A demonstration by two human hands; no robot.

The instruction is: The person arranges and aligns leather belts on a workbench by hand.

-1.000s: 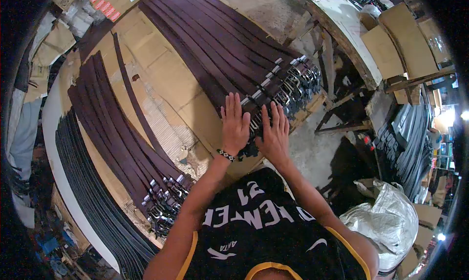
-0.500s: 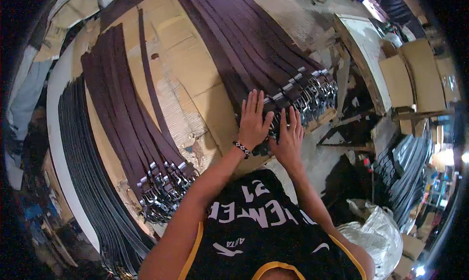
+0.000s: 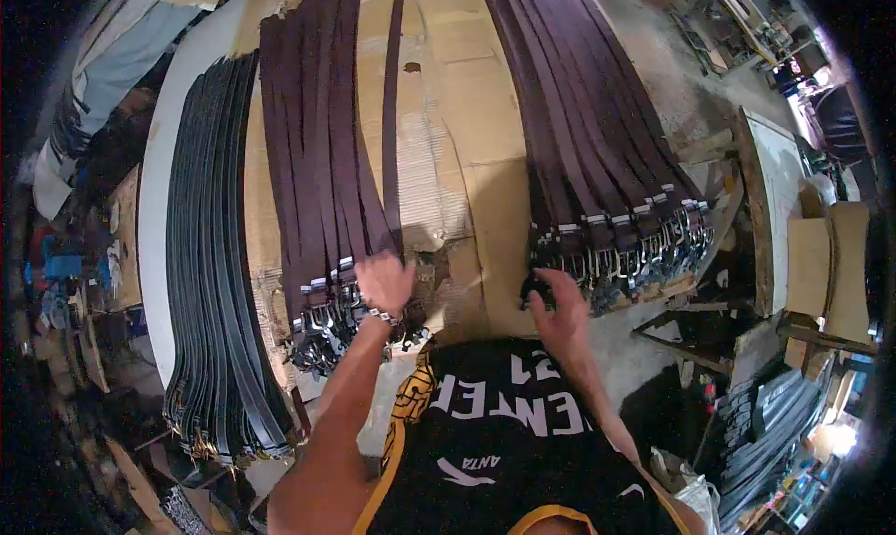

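Note:
My left hand (image 3: 385, 281) is over the buckle end of a bundle of dark brown belts (image 3: 322, 152), its fingers smeared and partly hidden. Metal buckles (image 3: 322, 325) cluster beside and below that hand, and a patterned bracelet (image 3: 381, 316) circles its wrist. At the near left corner of the right-hand brown belts (image 3: 583, 97) is my right hand (image 3: 563, 304), with curved fingers and the thumb apart from them. A small black piece (image 3: 536, 291) shows at its fingertips, next to the row of silver buckles (image 3: 621, 250).
Black belts (image 3: 210, 255) lie along the table's left side, and one brown strap (image 3: 393, 115) lies alone on the cardboard sheet (image 3: 467, 97). Right of the table stand a white-topped bench (image 3: 779, 190), cardboard boxes (image 3: 826, 264) and a stack of dark strips (image 3: 770, 442).
My left hand has left the right-hand belts and moved left to the middle bundle's buckles. My right hand has drawn back toward me, its fingers now curved. The view has turned.

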